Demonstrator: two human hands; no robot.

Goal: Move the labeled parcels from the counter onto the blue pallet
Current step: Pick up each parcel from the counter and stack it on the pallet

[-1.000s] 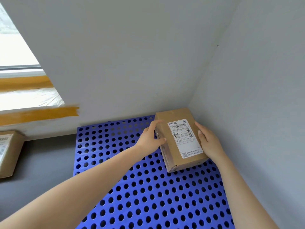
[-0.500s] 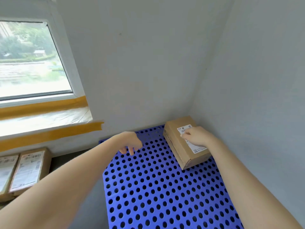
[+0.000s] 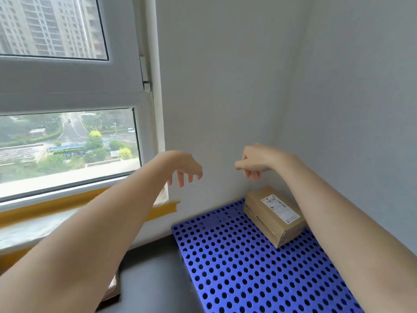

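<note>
One cardboard parcel point(image 3: 274, 215) lies on the far right corner of the blue perforated pallet point(image 3: 243, 263), tucked close to where the two grey walls meet. Its white shipping label point(image 3: 279, 208) faces up, and a crease runs along its near side. Both hands hang in the air above the pallet, touching nothing. The left hand point(image 3: 182, 168) is raised in front of the wall just right of the window frame point(image 3: 149, 86), palm down, its fingers point(image 3: 181, 180) drooping loosely and spread a little apart, empty. The right hand point(image 3: 257, 161) floats above the parcel and clear of it, with the fingers point(image 3: 253, 175) curled loosely inward and the thumb pointing left, also empty. Yellow tape point(image 3: 164, 210) runs along the wall under the window sill. At the lower left, behind the left forearm, a corner of another cardboard box point(image 3: 111, 292) peeks out on the dark grey floor surface point(image 3: 153, 279) beside the pallet.
</note>
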